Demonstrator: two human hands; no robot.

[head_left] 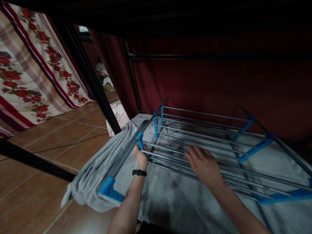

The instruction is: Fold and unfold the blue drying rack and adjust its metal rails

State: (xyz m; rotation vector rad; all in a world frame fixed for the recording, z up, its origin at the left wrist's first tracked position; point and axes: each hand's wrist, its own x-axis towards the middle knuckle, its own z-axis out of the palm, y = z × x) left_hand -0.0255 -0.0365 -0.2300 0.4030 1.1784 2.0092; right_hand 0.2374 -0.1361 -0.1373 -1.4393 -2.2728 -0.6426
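Observation:
A drying rack [175, 150] of grey metal rods with blue plastic joints lies low on a grey blanket. My left hand [141, 157], with a black band on its wrist, is wrapped round the rack beside a blue joint [139, 140] at its left side. Some of its fingers are hidden behind the rods. My right hand [203, 164] lies palm down over the middle rods, fingers stretched out and close together. A blue corner piece [110, 189] sits at the near left end of the rack's side bar.
The grey blanket [168, 204] hangs in folds at the left edge. Black metal posts [97, 87] and a dark overhead surface frame the space. A dark red curtain [207, 81] hangs behind. Beyond the left post are a tiled floor [68, 133], a cable and a flowered cloth [36, 71].

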